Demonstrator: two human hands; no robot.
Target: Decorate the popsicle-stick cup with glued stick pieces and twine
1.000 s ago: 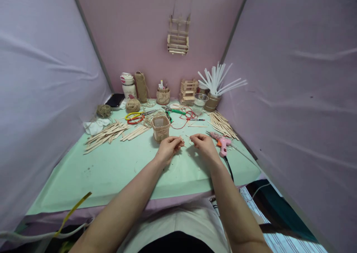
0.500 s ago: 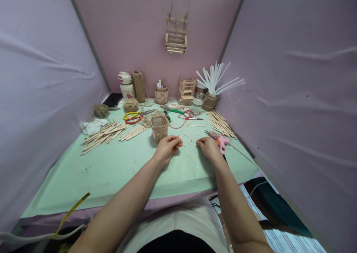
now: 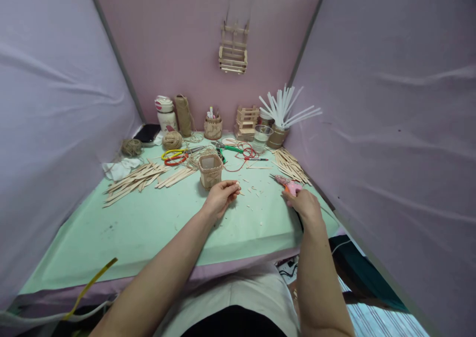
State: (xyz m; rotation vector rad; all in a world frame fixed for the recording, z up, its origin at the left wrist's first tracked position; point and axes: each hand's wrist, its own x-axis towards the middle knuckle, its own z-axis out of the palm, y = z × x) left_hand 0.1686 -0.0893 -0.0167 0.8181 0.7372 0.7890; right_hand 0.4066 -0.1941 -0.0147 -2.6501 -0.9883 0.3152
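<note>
My left hand (image 3: 222, 196) is closed in a pinch on a small pale piece (image 3: 238, 184), too small to name for certain. Just behind it stands a small pot (image 3: 210, 172) covered in wooden sticks, upright on the table. On the right, my right hand (image 3: 305, 203) has its fingers around the handle of a pink hot glue gun (image 3: 294, 187). The gun's nozzle points left and away from me; whether it is lifted off the table I cannot tell. Several short stick offcuts (image 3: 253, 189) lie between my hands.
Wooden sticks are piled at the left (image 3: 134, 181) and at the right (image 3: 290, 166). Scissors (image 3: 174, 157), green-handled pliers (image 3: 232, 148) and loose twine lie farther back. Along the wall stand a bottle (image 3: 165, 114), a water cup (image 3: 262, 136) and white glue sticks (image 3: 281, 106).
My right hand has moved right from the offcuts and taken hold of the glue gun's handle. My left hand keeps its pinch in nearly the same place.
</note>
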